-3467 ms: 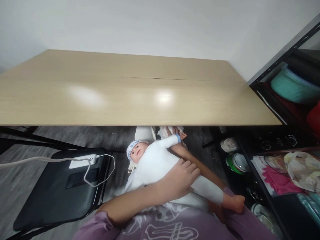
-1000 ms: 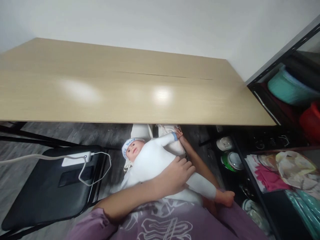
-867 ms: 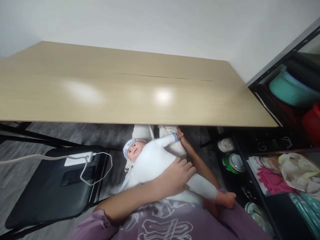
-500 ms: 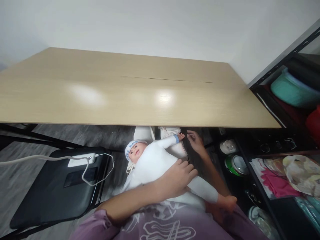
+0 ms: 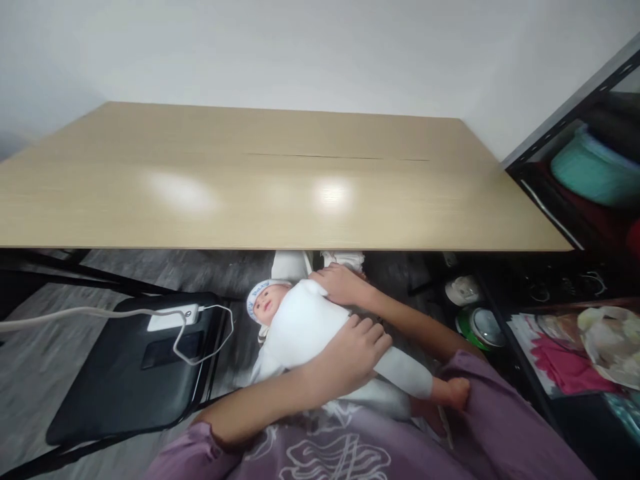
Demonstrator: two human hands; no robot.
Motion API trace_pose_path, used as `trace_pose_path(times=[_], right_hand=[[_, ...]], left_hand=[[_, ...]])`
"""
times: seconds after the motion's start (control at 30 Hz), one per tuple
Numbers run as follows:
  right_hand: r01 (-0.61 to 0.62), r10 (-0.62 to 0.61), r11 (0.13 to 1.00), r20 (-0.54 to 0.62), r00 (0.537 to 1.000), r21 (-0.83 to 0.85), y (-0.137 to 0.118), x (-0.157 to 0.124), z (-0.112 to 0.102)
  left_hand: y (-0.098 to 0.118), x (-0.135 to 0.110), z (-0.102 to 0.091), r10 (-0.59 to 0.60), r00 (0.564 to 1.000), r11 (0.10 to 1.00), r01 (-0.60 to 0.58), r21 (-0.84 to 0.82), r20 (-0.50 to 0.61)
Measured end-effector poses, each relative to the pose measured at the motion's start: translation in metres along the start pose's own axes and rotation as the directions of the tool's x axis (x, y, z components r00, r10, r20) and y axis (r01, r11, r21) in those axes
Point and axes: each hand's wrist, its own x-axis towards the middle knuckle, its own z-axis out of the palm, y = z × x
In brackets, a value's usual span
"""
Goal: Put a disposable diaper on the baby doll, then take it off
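A baby doll in a white outfit and a white cap with blue lettering lies across my lap, face up, its head to the left. Over its lower belly and upper leg, my left hand holds the doll with the fingers curled on the cloth. My right hand is at the doll's arm on the far side, its fingers bent over the sleeve. That arm's little hand is hidden beneath mine. The doll's bare feet point to the right.
A wooden table stretches in front of me, its near edge above the doll. On the left, a black folding chair carries a white power bank with a cable and a dark phone. Right, a black shelf holds a teal basin and a pink cloth.
My right hand has moved left from beside the doll's outstretched arm onto that arm. My left hand stays on the doll. The view has shifted slightly.
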Motion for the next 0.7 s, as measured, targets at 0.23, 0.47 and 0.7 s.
trace_pose_path(times=[0.23,0.47,0.7], right_hand=[[0.124,-0.121,0.992,-0.179,0.976,0.006,-0.040,-0.005,-0.034],[0.073,0.158,0.923,-0.543,0.825,0.379,-0.054,-0.075,-0.069],[-0.037,0.557,0.793,-0.697,0.451,0.609,-0.041,-0.092,-0.080]], left_hand=[[0.025,-0.037,-0.021,0.012,0.977,1.000,-0.008,0.022,-0.211],[0.009,-0.116,0.013,-0.236,0.450,0.963,0.229,-0.144,-0.861],[-0.052,-0.127,0.017,-0.377,0.368,0.853,0.495,-0.164,-0.850]])
